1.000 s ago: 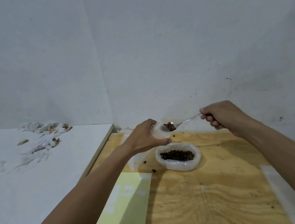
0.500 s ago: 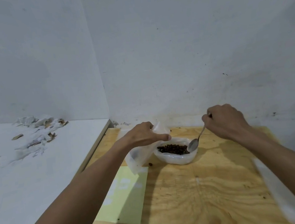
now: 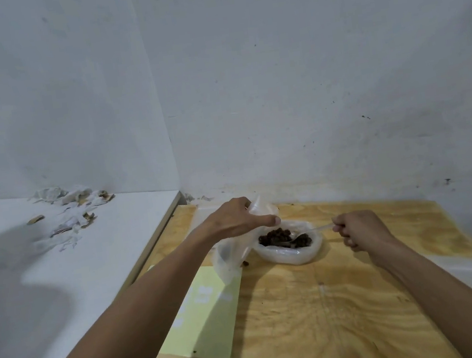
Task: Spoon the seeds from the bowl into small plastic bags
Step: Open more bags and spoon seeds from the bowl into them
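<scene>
- Lying on the white surface at far left, a scatter of torn white paper scraps (image 3: 66,208) is sitting well apart from the work and is posing no risk.
- Resting on the pale plywood worktop (image 3: 322,303), a light green paper sheet (image 3: 205,313) is lying under the bag's lower end; a stray dark seed (image 3: 245,264) is lying just beside it, suggesting spills are already happening.
- Pinching the rim of the small clear plastic bag (image 3: 230,255), the left hand (image 3: 234,218) is holding the mouth up beside the bowl, fingers curled round the film. The bag is hanging limp, so I am judging the mouth could be sagging closed or slipping, sending seeds onto the worktop.
- Sitting just right of the bag, the shallow white plastic bowl (image 3: 289,254) is holding the dark brown seeds (image 3: 274,237). It is looking light, so a hard scoop could be pushing or tipping it.
- Dipping into the seeds, the clear plastic spoon (image 3: 316,229) is being gripped at its handle by the right hand (image 3: 360,229), fingers closed in a fist. An overfilled or tilted spoon could be dropping seeds in crossing to the bag.
</scene>
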Demonstrator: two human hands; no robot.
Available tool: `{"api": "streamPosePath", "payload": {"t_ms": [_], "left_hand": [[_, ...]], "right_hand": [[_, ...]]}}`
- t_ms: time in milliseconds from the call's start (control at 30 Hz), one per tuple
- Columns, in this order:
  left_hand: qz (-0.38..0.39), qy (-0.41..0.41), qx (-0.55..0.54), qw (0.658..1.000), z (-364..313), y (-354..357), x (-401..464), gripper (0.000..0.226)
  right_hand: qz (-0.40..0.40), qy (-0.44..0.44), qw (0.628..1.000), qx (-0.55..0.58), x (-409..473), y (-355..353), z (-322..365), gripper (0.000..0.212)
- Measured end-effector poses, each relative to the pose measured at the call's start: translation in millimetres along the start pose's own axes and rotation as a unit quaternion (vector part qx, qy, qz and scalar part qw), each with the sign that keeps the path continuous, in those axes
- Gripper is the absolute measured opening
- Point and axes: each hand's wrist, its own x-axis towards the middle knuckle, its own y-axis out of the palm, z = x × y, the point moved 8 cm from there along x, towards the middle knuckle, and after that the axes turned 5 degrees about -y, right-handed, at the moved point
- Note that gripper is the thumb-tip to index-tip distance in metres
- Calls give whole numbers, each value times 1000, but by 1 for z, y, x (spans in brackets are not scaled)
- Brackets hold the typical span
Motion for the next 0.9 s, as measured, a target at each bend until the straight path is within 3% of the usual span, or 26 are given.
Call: {"api": "streamPosePath", "payload": {"t_ms": [200,333,533,667,800,900], "left_hand": [[-73,55,-71,993,-1,-22,-7,59],[-101,91,-98,986,-8,-29,-18,48],[-101,89,-85,987,-7,-27,-15,45],[-86,78,-77,990,-7,-21,-11,58],[-90,76,-78,990,-13,-20,-8,56],[-89,66,-89,990,-13,-21,-4,59]], "right_hand": [[-6,-41,999,26,3,-24,42,26],[-14,-77,997,26,0,-38,83,24],[-17,-112,994,1,-8,-37,128,17],[-6,-152,987,-43,-12,-23,143,23],[-13,-306,933,-188,-33,-7,166,34],[-68,-358,904,-224,-36,-15,173,35]]}}
